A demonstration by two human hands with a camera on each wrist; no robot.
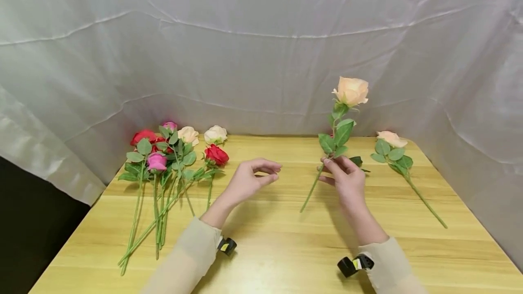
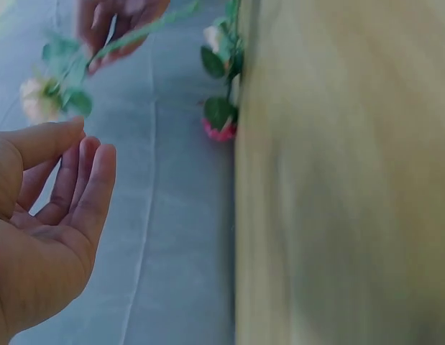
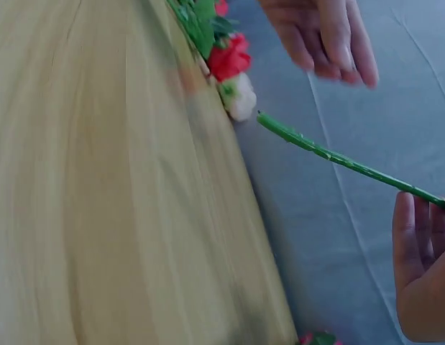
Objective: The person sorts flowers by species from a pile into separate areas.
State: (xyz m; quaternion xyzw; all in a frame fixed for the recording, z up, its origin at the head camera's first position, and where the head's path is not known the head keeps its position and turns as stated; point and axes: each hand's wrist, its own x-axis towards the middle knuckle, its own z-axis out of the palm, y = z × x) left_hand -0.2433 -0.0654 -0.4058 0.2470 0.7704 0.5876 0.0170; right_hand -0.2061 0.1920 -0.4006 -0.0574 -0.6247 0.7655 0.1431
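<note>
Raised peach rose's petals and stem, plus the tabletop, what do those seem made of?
Petals: perhaps matte fabric; they show no shine. Stem: probably plastic, slightly glossy, with pale highlights. Tabletop: wood or wood-look laminate, smooth, semi-gloss; grain bands and glare show.

In the head view, the peach rose (image 1: 342, 133) and right hand (image 1: 347, 180) hide most of a pink flower (image 2: 220, 131). The left wrist view shows the rose blurry, and the right wrist view cuts off its top.

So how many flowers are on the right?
3: peach flower in the right hand; another peach flower lying far right; pink flower behind the first, mostly hidden in the head view.
</note>
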